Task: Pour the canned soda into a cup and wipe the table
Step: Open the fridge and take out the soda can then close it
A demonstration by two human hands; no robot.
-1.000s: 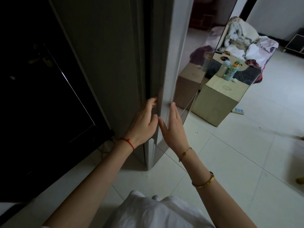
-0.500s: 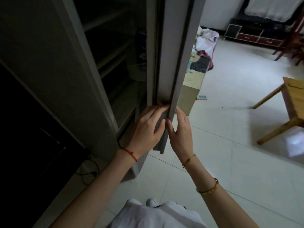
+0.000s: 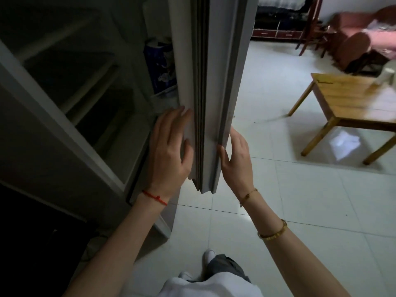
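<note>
Your left hand (image 3: 169, 151) lies flat, fingers straight, on the inner face of the fridge door (image 3: 205, 93); your right hand (image 3: 236, 159) curls round its outer edge. A blue soda can (image 3: 159, 67) stands upright on the door shelf. Since a moment ago the door has swung wider. Open tiled floor (image 3: 267, 189) separates you from the wooden table (image 3: 351, 97).
</note>
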